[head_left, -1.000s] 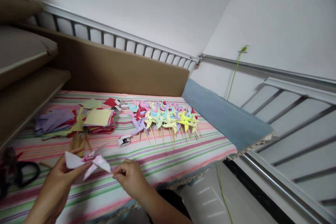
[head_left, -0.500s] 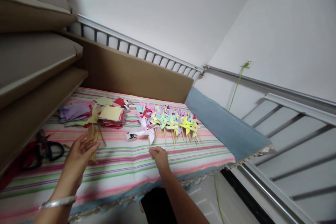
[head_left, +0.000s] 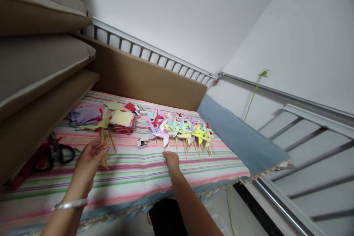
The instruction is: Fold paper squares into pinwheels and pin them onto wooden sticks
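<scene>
A row of coloured paper pinwheels [head_left: 182,129] on wooden sticks lies on the striped cloth [head_left: 132,177]. The nearest one, a pink pinwheel [head_left: 159,132], lies at the row's left end. My right hand [head_left: 171,160] rests just below it, fingers closed at the lower end of its stick. My left hand [head_left: 90,158] reaches with fingers spread to a bundle of wooden sticks [head_left: 104,145] and touches them. A silver bangle sits on my left wrist.
Stacks of coloured paper squares [head_left: 110,118] lie behind the sticks. Black-handled scissors [head_left: 59,153] lie at the left. A small white object [head_left: 142,142] sits beside the pinwheels. Brown cushions rise at left and back. A blue cloth [head_left: 238,136] and a metal rail border the right.
The pink pinwheel went from both hands to the left end of the row, carried by my right hand. My left hand let go and moved forward to the stick bundle.
</scene>
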Motion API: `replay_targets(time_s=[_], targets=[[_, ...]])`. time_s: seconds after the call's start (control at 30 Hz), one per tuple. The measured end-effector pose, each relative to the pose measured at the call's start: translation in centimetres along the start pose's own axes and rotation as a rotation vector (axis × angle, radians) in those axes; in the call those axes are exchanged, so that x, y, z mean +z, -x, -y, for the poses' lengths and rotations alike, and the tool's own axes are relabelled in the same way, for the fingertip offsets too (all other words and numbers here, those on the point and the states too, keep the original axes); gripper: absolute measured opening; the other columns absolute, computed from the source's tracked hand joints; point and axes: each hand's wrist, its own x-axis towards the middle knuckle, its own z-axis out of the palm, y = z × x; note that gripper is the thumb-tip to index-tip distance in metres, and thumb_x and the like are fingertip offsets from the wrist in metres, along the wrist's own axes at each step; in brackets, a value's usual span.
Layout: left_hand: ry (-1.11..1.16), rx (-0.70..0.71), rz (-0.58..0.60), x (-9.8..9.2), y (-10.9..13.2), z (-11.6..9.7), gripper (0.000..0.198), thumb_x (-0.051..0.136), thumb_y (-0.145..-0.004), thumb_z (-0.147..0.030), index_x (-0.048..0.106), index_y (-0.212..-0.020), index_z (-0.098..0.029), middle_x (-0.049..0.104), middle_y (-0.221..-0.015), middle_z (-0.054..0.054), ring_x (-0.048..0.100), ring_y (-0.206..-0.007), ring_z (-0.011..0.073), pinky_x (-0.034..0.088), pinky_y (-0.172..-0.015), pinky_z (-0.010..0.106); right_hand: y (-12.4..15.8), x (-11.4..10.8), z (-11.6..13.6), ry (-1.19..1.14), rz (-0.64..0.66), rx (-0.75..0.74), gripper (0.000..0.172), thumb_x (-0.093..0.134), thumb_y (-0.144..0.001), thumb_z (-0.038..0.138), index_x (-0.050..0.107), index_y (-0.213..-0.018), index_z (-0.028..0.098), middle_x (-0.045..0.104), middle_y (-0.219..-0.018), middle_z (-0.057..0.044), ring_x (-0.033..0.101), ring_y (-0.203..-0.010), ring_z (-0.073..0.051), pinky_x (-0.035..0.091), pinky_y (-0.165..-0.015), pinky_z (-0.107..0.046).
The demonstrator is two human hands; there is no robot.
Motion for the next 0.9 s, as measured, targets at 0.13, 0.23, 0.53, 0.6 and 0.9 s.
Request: replay_targets(time_s=[0.13,0.23,0.53,0.6,0.9], targets=[[0.009,-0.021,0.011,-0.1,-0.2,0.1,0.060,0.074,-0.055,-0.034,0.056,-0.110,-0.022,0.062,-0.105,0.009,0.056,-0.103,0.0266,0.050,-0.063,0.028,-0.1,0.4,0.2,0.011,-0.001,-0.021,0.031,0.053,-0.087,0.032,0.053,-0.114,0.016,0.056,-0.115,-0.008,0.058,-0.096,-0.020,0.050,-0.080,-0.039],[0.034,0.000,0.002,-0.5,-0.5,0.2,0.056,0.075,-0.055,-0.032,0.057,-0.107,-0.022,0.064,-0.100,0.006,0.057,-0.102,0.0237,0.049,-0.069,0.028,0.2,0.4,0.1,-0.002,-0.026,-0.073,0.028,0.053,-0.087,0.031,0.055,-0.110,0.015,0.058,-0.110,-0.007,0.059,-0.091,-0.018,0.051,-0.076,-0.037],[0.457,0.073,-0.273,-4.9,-1.2,-2.1,0.030,0.070,-0.058,-0.017,0.060,-0.087,-0.020,0.066,-0.080,0.000,0.062,-0.070,0.0127,0.049,-0.074,0.029,5.0,0.0,-0.8,0.006,-0.073,-0.347,0.032,0.058,-0.069,0.035,0.066,-0.090,0.012,0.060,-0.055,0.000,0.054,-0.051,-0.015,0.044,-0.049,-0.026],[0.553,0.058,-0.345,-5.9,-1.3,-2.6,0.026,0.067,-0.059,-0.013,0.060,-0.083,-0.020,0.066,-0.077,0.000,0.061,-0.067,0.0119,0.049,-0.072,0.029,6.7,1.5,-0.5,0.037,0.017,-0.413,0.032,0.057,-0.069,0.036,0.067,-0.088,0.013,0.064,-0.063,-0.003,0.056,-0.055,-0.016,0.044,-0.051,-0.027],[0.408,-0.211,-0.383,-5.6,-0.6,-0.8,0.034,0.068,-0.055,-0.016,0.059,-0.087,-0.019,0.064,-0.078,0.000,0.059,-0.067,0.0115,0.041,-0.064,0.025,10.5,11.9,4.0,0.192,0.363,-0.736,0.017,0.057,-0.071,0.026,0.072,-0.077,0.020,0.068,-0.075,-0.004,0.061,-0.067,-0.017,0.048,-0.064,-0.027]])
